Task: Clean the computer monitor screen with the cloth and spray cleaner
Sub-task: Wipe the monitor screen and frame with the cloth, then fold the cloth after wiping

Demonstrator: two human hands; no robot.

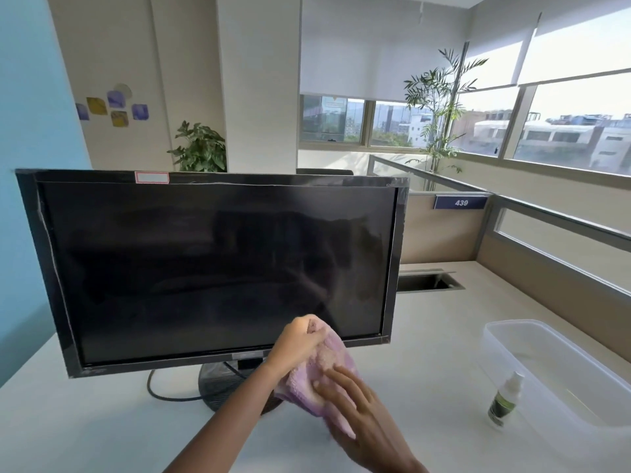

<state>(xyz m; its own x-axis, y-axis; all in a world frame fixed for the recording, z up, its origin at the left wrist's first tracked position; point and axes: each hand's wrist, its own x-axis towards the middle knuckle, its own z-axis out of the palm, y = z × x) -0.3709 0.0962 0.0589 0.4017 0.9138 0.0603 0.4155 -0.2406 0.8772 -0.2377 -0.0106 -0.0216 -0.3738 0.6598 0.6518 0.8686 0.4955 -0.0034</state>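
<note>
A black computer monitor (211, 264) stands on the white desk, its screen dark and turned slightly left. A pink cloth (322, 370) hangs in front of the screen's lower right corner. My left hand (298, 343) grips the cloth's top edge close to the screen. My right hand (362, 421) holds the cloth's lower part, fingers spread over it. A small white spray bottle (504, 399) with a green label stands upright on the desk, to the right of my hands and apart from them.
A clear plastic tub (532, 349) sits right behind the spray bottle at the desk's right side. The monitor's round base (218, 380) and a black cable (164, 394) lie under the screen. A cable slot (426, 280) opens behind. Partition walls (546, 264) bound the desk.
</note>
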